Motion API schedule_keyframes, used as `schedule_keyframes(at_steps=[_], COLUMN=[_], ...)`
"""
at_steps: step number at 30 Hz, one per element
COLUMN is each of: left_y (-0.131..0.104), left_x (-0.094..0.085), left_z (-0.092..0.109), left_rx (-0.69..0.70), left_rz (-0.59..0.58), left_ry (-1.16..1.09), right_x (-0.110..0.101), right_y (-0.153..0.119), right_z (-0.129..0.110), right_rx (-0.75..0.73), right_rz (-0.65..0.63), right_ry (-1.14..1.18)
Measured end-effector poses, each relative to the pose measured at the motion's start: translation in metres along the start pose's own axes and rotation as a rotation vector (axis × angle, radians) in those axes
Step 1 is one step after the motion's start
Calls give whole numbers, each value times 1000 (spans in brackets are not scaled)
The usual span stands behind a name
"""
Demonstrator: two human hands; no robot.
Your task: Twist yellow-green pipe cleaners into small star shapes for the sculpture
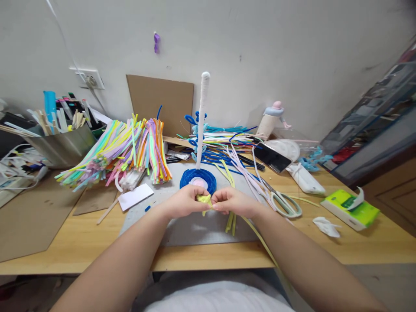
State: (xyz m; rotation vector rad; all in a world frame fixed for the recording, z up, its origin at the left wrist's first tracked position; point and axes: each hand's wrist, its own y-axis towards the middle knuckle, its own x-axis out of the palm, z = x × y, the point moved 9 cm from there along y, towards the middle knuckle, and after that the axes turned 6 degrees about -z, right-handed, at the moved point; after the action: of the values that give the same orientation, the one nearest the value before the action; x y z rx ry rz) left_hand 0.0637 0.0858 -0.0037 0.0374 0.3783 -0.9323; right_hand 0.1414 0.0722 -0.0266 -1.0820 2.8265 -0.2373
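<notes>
Both my hands meet over the grey mat (182,232) at the middle of the table. My left hand (186,201) is closed on a small bundle of coiled yellow pipe cleaner (204,199). The fingers of my right hand (232,202) pinch at the right side of that same yellow piece. A long yellow strand (260,237) trails from under my right hand past the table's front edge. Just behind my hands lies a round blue coiled base (208,175) with a pale pink centre. A white wrapped stem (203,117) stands upright at its back.
Pastel pipe cleaner bundles (110,151) and a metal pot (65,147) of sticks are at left. To the right lie scissors (287,204), a phone (272,157), a white power bank (306,178) and a green tissue pack (349,208). Cardboard (162,99) leans on the wall.
</notes>
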Motion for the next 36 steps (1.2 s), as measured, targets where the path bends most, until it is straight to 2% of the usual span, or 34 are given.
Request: schedule_keyframes(at_steps=[3,7,11,14,18,22,27,31,36], left_y=[0,1,0,0,1,3,4,6,5], left_x=[5,16,17,16,14,15,13,4,-7], left_z=[-2,-6,-8,-6,-5,-9,-8,-9,-10], left_rx=[-14,-51,-54,-27,8,9,20,60,134], left_rz=[-54,-140,-143,-141,-134,-108,-25,115,272], left_ry=[-102,-361,-623,-786,-905,-985,-1001,-971,-904], right_x=[5,14,16,11,-3,-8,-8,-13,-15], right_y=[1,0,-1,0,-1,-6,-10,-14,-16], right_z=[7,13,4,-9,-26,-32,-26,-22,-27], right_rx=[37,113,55,-91,-347,-474,-437,-374,-358], right_rz=[-73,-166,-161,-74,143,321,497,645,638], right_ry=[172,322,449,462,350,218,175,126,66])
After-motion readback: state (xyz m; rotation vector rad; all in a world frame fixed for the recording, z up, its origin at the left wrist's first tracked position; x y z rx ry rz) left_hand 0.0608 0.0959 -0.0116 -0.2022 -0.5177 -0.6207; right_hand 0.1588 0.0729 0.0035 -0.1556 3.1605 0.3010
